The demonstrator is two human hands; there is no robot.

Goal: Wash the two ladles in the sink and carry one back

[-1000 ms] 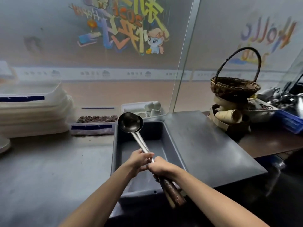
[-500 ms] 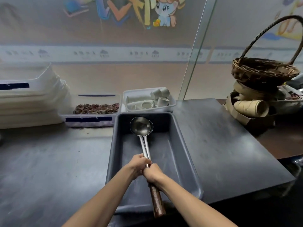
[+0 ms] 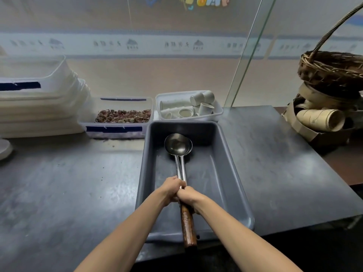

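Two steel ladles [image 3: 177, 147] with brown wooden handles lie stacked one on the other, their bowls low inside a grey rectangular tub [image 3: 231, 173] on the counter. My left hand [image 3: 170, 190] grips the metal shafts from the left. Touching it, my right hand [image 3: 189, 197] grips the shafts just below, where the wooden handles begin. The handle ends stick out over the tub's near rim. The lower ladle is mostly hidden under the upper one.
Behind the tub stand a clear box of dried brown bits [image 3: 122, 115] and a white box of small cups [image 3: 188, 107]. Stacked white trays [image 3: 37, 101] sit at left. A glass pane [image 3: 249, 54] rises at back right, with a wicker basket [image 3: 332, 71] and paper rolls [image 3: 320, 119] beyond.
Both hands have lowered the ladles from above the tub's far rim down into the tub, and the view has tilted down and come closer.
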